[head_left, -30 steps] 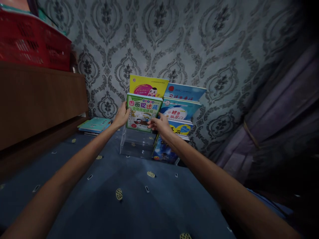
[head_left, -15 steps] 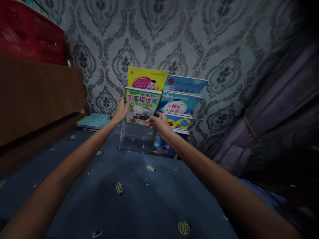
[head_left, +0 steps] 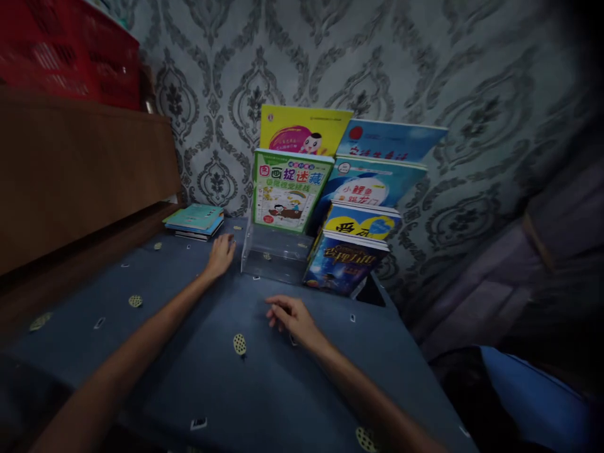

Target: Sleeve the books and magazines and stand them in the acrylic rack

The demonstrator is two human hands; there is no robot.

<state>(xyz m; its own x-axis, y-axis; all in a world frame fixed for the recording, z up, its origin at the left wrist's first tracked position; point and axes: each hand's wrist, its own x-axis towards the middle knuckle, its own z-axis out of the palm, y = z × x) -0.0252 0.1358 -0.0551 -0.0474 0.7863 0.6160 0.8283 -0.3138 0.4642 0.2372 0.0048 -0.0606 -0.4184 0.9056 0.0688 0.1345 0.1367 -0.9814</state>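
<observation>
Head view, items listed by place from the hands. Left hand: fingers loosely extended and slightly bent, gripping nothing, just left of the display rack; contact with the tabletop cannot be told. Right hand: relaxed, thumb and fingers parted and lightly curved, likewise gripping nothing, in front of the rack and over the cloth.

Green-bordered picture book, Chinese title in coloured characters: beyond the right hand and to the right of the left hand, apart from both, leaning back in the rack's left column. Clear acrylic display rack, tiered: its transparent lower steps lie between the two hands, on the far side. Yellow book, pink patch and cartoon child on the cover: behind the green one, farther from both hands.

Right column, beyond the right hand and rightward, from near to far: dark blue book; yellow-and-blue book; blue carp storybook; blue book with a red emblem.

Stack of thin books, teal cover uppermost: just beyond the left hand, slightly left. Dark blue patterned tablecloth: below both hands. Wooden cabinet, bearing a red plastic basket: left of the left hand. Damask-patterned wallpaper: behind everything, farthest from the hands.
</observation>
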